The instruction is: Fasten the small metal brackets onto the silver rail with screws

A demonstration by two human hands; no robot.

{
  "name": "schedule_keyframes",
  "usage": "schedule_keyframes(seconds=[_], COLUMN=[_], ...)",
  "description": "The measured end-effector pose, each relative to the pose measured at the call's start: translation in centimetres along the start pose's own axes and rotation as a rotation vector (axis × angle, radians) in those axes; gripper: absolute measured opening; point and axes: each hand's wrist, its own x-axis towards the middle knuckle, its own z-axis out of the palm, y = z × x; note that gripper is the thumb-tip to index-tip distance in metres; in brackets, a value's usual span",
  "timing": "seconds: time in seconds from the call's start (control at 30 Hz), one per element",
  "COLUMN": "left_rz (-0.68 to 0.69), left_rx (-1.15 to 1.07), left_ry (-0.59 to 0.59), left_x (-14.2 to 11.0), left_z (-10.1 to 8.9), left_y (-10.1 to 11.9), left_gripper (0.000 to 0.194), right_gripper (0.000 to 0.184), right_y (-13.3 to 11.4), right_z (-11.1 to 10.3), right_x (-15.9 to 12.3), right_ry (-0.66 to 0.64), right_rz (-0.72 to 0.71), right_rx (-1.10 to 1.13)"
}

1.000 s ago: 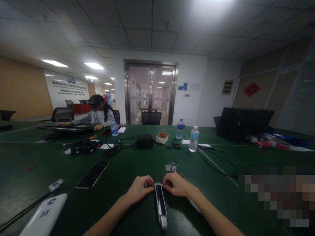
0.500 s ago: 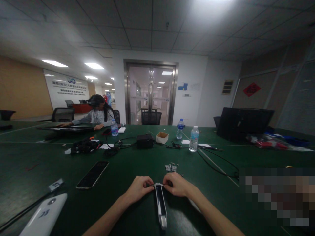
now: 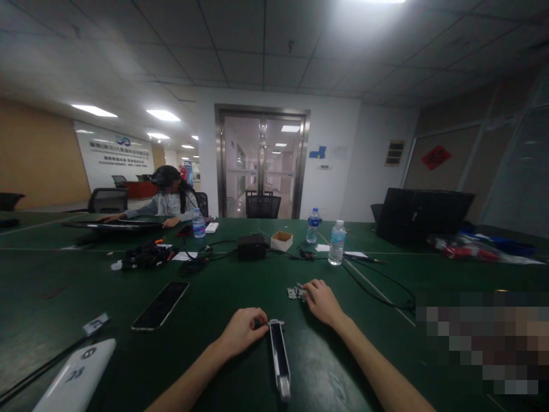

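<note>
My left hand [image 3: 244,330] is pinching the frame [image 3: 277,361] at its far end; beyond it, metal plates [image 3: 292,293] are lying at my right hand [image 3: 321,301], grip unclear.

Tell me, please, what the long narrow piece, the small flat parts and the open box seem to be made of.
Long narrow piece: probably metal or smooth plastic; pale edges catch light around a dark middle.
Small flat parts: likely bare metal, silvery grey.
Open box: perhaps cardboard, matte and pale outside, brown inside.
</note>
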Motion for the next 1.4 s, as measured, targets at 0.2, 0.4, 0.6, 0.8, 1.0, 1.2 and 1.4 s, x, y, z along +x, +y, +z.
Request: schedule_keyframes(seconds=[0.2,0.4,0.6,0.8,1.0,1.2,1.4], left_rz=[-0.008,-0.028,-0.027,-0.002,0.011,-0.013,-0.023], left_rx=[-0.003,-0.011,-0.007,0.004,0.004,-0.004,0.003], left_ry=[-0.009,-0.018,-0.005,0.009,0.015,0.005,-0.006], left_x=[-0.1,-0.1,-0.3,0.0,0.0,-0.2,-0.3], left_z=[-0.1,-0.1,-0.2,0.2,0.2,0.0,-0.2], left_y=[0.2,0.2,0.4,-0.2,-0.3,0.1,0.4], left_gripper=[0.026,0.027,0.025,0.025,0.025,0.024,0.025], right_gripper=[0.039,0.039,0.024,0.020,0.019,0.018,0.018], right_y=[1.6,1.9,2.1,2.6,2.7,2.4,1.4], right_z=[1.6,1.8,1.1,1.0,0.8,0.4,-0.2], right_x=[0.3,0.6,0.7,0.6,0.7,0.7,0.4], right_ry=[-0.030,-0.074,-0.033,-0.029,-0.067,-0.158,-0.125], right_rz=[0.096,0.100,0.103,0.118,0.144,0.205,0.126], right_rx=[-0.086,-0.113,-0.129,-0.111,-0.086,-0.012,-0.061])
